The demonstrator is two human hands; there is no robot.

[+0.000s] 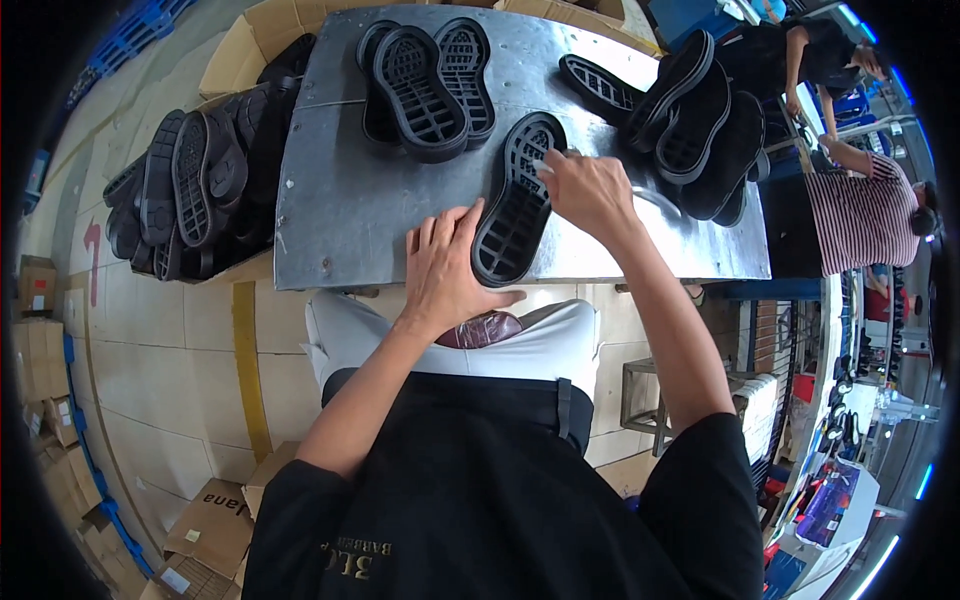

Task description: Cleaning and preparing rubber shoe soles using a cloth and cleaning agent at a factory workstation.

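A black shoe sole (510, 235) lies at the front of the metal-topped table (340, 220), its gridded hollow side up. My left hand (440, 265) braces its heel end, fingers along the left edge and thumb around the near end. Over the sole's upper right edge, my right hand (592, 195) is closed in a pinch. A small whitish tip shows at its fingers, but I cannot make out what the thing is. Farther back on the table rests a group of overlapping black soles (425, 90).
More black soles (695, 120) are piled at the table's right, one lying apart behind them. A cardboard box (255, 50) and a heap of soles (190, 180) stand at the left. Two people (865, 210) are beyond the right side. A stool (640, 395) stands below.
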